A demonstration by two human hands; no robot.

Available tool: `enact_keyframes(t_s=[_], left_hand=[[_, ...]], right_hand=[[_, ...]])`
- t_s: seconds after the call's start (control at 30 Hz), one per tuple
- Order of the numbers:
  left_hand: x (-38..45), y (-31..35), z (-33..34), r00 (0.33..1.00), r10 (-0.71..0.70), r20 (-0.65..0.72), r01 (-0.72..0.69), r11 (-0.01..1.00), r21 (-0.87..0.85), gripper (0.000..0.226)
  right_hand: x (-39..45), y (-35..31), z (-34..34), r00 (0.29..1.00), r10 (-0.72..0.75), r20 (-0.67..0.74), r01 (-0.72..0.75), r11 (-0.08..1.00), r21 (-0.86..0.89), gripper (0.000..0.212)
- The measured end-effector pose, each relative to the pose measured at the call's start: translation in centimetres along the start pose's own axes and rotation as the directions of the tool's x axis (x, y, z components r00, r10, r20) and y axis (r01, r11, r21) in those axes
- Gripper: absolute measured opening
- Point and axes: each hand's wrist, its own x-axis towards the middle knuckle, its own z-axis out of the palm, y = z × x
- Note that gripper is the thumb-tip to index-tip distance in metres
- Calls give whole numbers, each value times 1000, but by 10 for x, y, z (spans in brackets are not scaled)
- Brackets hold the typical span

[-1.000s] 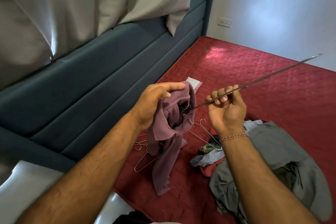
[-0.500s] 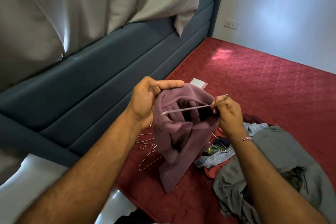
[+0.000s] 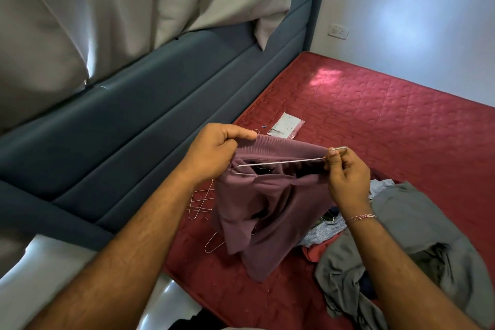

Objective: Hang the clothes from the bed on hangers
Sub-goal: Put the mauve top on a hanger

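Red quilted mattress (image 3: 388, 120), blue headboard (image 3: 160, 104), both hands' grip pinching mauve garment (image 3: 267, 209), wire hanger (image 3: 281, 162).

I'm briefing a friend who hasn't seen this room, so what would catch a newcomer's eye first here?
First, at the centre, the two hands stretching a mauve garment: the left hand grips its ribbed edge and the right hand pinches a wire hanger threaded into the opening. Next comes the red quilted mattress below, with a grey garment heaped at the right and spare wire hangers lying by the blue headboard.
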Motion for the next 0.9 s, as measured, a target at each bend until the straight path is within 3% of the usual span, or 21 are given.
enact_keyframes(t_s=[0.23, 0.47, 0.57, 0.67, 0.73, 0.83, 0.9], left_hand=[[3, -7, -14, 990, 113, -79, -107, 992, 74, 59], [6, -6, 5, 956, 169, -241, -143, 982, 120, 52], [7, 0, 24, 958, 224, -180, -194, 967, 167, 49], [5, 6, 40, 932, 347, -102, -323, 925, 200, 46], [7, 11, 46, 909, 406, -99, -381, 902, 202, 46], [7, 24, 54, 873, 473, -117, -448, 874, 190, 45], [5, 33, 58, 869, 479, -124, -459, 874, 158, 43]], right_hand=[[0, -1, 6, 999, 25, 35, -24, 1000, -19, 28], [-9, -24, 23, 973, -101, 208, 147, 965, -219, 25], [-2, -46, 26, 948, -93, 304, 170, 957, -237, 33], [6, -60, 23, 831, -227, 508, 375, 903, -209, 37], [8, -68, 21, 810, -291, 509, 428, 887, -173, 35], [14, -73, 16, 815, -243, 526, 423, 870, -254, 50], [12, -75, 10, 799, -253, 545, 375, 919, -124, 47]])
